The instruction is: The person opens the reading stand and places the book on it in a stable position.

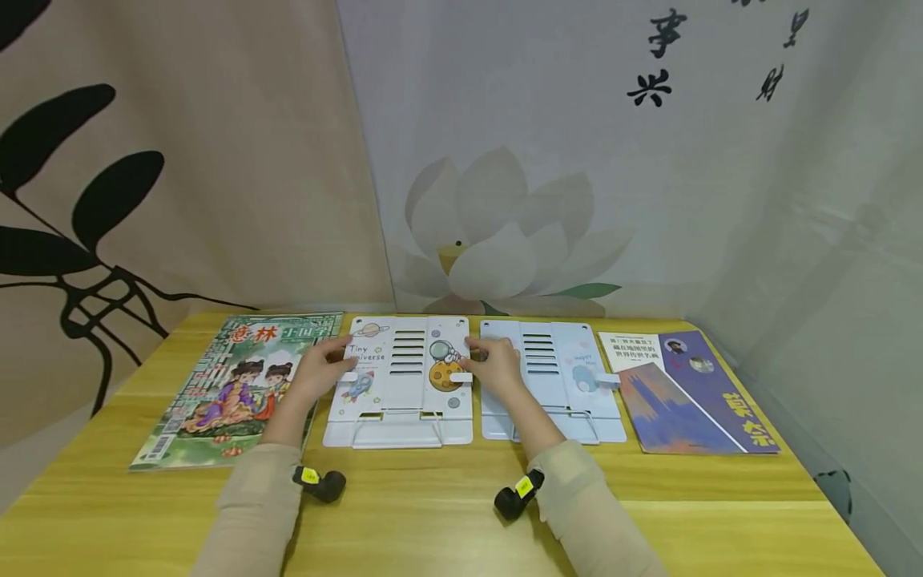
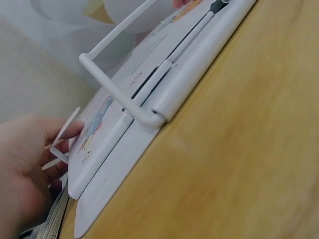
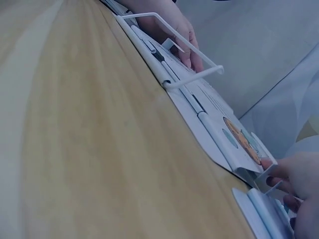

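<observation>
Flat on the table lies a white book stand (image 1: 409, 393) printed with a planet, a rocket and an astronaut. My left hand (image 1: 320, 371) holds its left edge, thumb on the printed face and the other fingers curled at the side, beside a small white page clip (image 2: 61, 137). At the opposite edge, my right hand (image 1: 499, 367) pinches the stand near its other clip (image 1: 460, 377). A wire support (image 2: 107, 79) sticks up along the front in the left wrist view. Partly under my right forearm is a second white book stand (image 1: 570, 353) with a blue print.
A green illustrated magazine (image 1: 216, 401) lies at the left, close to my left forearm. Right of the second stand is a purple and white book (image 1: 692, 401). A printed curtain (image 1: 505, 240) hangs behind the wooden table (image 1: 418, 521).
</observation>
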Action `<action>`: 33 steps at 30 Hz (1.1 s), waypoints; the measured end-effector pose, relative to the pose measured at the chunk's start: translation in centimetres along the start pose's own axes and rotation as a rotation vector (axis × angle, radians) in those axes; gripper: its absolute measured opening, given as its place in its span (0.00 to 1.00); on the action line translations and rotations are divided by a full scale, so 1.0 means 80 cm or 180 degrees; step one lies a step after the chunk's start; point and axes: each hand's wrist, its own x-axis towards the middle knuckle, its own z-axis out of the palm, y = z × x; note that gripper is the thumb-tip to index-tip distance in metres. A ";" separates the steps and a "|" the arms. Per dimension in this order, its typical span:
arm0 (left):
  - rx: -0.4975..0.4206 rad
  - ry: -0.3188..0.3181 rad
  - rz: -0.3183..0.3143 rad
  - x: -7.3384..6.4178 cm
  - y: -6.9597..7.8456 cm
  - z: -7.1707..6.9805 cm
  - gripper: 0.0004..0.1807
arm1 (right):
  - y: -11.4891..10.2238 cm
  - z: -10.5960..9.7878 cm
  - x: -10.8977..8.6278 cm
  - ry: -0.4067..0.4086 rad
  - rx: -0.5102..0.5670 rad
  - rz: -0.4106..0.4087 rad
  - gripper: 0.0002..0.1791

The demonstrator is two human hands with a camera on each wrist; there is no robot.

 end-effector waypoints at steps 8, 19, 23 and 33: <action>-0.0008 0.0207 0.0155 -0.001 0.008 -0.005 0.30 | -0.007 -0.001 -0.001 0.0272 0.0135 -0.0195 0.25; -0.0108 0.0419 0.0462 -0.006 0.026 -0.015 0.32 | -0.019 -0.008 -0.005 0.0557 0.0315 -0.0281 0.29; -0.0168 0.0552 0.0603 -0.008 0.033 -0.017 0.31 | -0.022 -0.011 -0.005 0.0681 0.0409 -0.0425 0.29; -0.0408 0.0732 0.0789 -0.019 0.040 -0.024 0.33 | -0.030 -0.016 -0.008 0.0825 0.0538 -0.0691 0.32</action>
